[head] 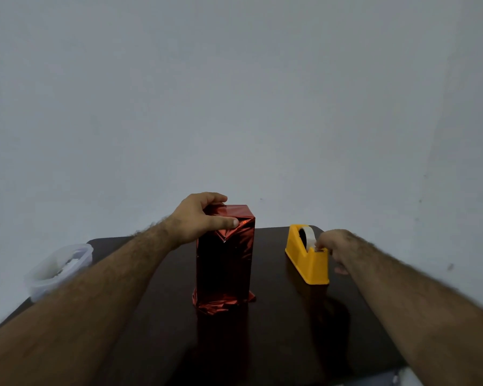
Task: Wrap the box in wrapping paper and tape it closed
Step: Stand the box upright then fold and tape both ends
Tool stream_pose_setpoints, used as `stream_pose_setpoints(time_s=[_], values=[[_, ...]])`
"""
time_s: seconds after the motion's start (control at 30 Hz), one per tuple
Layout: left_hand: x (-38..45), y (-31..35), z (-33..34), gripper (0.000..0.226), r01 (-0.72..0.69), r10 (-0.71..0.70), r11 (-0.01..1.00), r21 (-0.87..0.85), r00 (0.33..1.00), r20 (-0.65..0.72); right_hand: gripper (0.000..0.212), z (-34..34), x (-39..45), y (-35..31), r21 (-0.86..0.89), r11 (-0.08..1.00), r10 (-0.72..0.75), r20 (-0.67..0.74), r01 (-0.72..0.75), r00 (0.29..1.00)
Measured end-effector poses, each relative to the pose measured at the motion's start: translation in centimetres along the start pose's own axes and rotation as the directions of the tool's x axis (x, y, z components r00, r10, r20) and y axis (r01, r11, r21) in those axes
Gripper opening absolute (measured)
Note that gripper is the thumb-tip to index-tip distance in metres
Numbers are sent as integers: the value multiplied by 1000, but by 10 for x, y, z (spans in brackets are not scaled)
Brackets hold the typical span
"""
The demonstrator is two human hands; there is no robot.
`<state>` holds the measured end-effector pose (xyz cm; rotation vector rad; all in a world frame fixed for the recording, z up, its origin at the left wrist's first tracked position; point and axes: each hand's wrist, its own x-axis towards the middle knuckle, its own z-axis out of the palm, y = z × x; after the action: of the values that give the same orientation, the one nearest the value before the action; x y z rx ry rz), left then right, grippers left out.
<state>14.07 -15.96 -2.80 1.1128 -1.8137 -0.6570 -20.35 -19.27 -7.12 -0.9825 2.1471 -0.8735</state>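
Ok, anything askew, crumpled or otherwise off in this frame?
One thing: the shiny red foil-wrapped box stands upright, but the paper at its base flares out crumpled instead of folded flat. The left hand pins the folded top; the right hand is at the yellow plastic tape dispenser. Nothing is spilled.

Head camera looks forward, down over table.
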Motion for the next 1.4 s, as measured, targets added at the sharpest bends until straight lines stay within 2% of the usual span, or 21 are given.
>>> stream_pose_setpoints(time_s=[0.1, 0.17, 0.27, 0.37, 0.57, 0.63, 0.73, 0.93, 1.07, 1.23, 1.4], values=[[1, -2, 2, 81, -3, 3, 1000, 2, 1000, -3, 53, 4, 1, -2, 150, 984, 83, 71, -93, 994], [2, -3, 1, 83, -1, 1, 1000, 2, 1000, -10, 61, 8, 4, -4, 245, 964, 90, 83, -108, 993], [2, -4, 1, 91, 10, -10, 1000, -3, 1000, -14, 66, 11, 5, -8, 421, 900, 78, 97, -112, 992], [3, -4, 1, 88, 15, -15, 1000, -1, 1000, -13, 65, 11, 0, -7, 562, 818, 48, 145, -122, 988], [1, 0, 3, 81, 25, -25, 1000, 5, 1000, -11, 62, 6, -6, 15, 701, 701, -31, 217, -134, 976], [1, -1, 3, 82, 29, -29, 1000, 10, 999, -14, 63, 5, -11, 20, 716, 685, -49, 231, -136, 972], [3, -1, 3, 85, 36, -36, 999, 20, 999, -23, 52, 6, -15, 27, 730, 676, -85, 218, -105, 972], [3, -2, 4, 89, 30, -30, 999, 27, 999, -24, 74, 16, 1, 54, 786, 618, -145, 142, -22, 979], [4, -2, 3, 88, 28, -28, 999, 17, 999, -27, 47, 22, -8, 59, 802, 596, -101, 99, -19, 990], [5, -3, 3, 84, 29, -29, 999, 29, 999, -27, 52, 26, -12, 66, 806, 592, -77, 79, -18, 994], [5, -3, 3, 83, 30, -30, 999, 21, 999, -23, 40, 30, -16, 67, 788, 616, -38, 40, -8, 998]])
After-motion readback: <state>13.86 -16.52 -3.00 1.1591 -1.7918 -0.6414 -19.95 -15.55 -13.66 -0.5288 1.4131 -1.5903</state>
